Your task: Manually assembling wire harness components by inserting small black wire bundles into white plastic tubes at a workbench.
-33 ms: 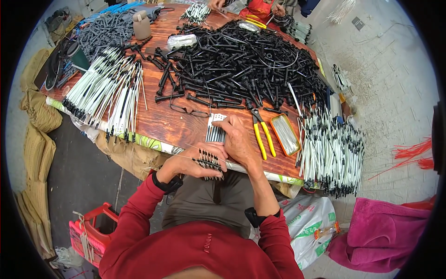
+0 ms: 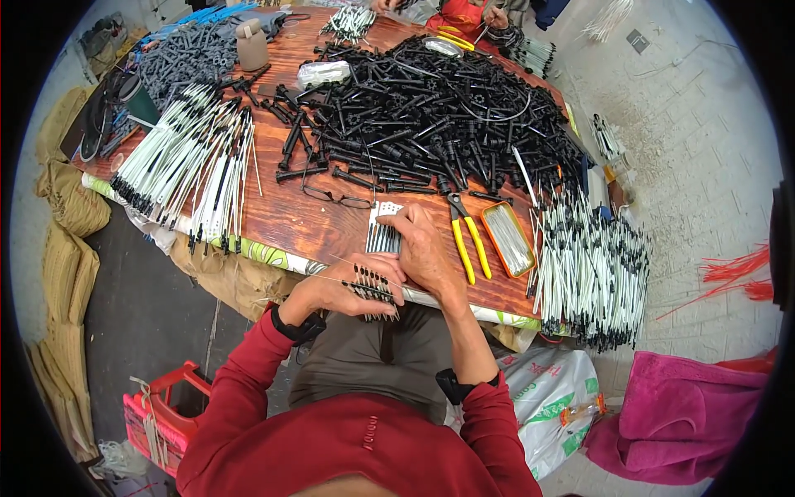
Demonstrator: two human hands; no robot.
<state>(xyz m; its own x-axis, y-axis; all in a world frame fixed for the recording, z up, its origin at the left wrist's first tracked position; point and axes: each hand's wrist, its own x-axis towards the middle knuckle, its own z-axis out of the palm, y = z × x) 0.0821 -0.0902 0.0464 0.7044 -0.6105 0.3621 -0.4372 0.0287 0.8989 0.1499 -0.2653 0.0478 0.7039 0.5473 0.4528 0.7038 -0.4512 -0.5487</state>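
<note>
My left hand (image 2: 330, 290) is closed round a bunch of thin pale rods with black ends (image 2: 370, 291), just in front of the table edge. The black parts line up in rows across its fingers, and fine strands jut out to the side. Against it rests my right hand (image 2: 429, 255), its thumb and fingers bent over a flat whitish piece with holes and dark stripes (image 2: 386, 209). That piece lies at the table's near edge, its lower end hidden by the hands. To the right are yellow-handled pliers (image 2: 469, 240) and an orange-rimmed box of thin metallic pieces (image 2: 508, 240).
Black plastic parts (image 2: 431, 108) are heaped on the wooden table (image 2: 286, 219). Pale black-ended rods lie in a left bundle (image 2: 186, 157) and a right bundle (image 2: 590, 269). Eyeglasses (image 2: 335, 197) sit beyond my hands. Across the table are another person's hands (image 2: 495, 18).
</note>
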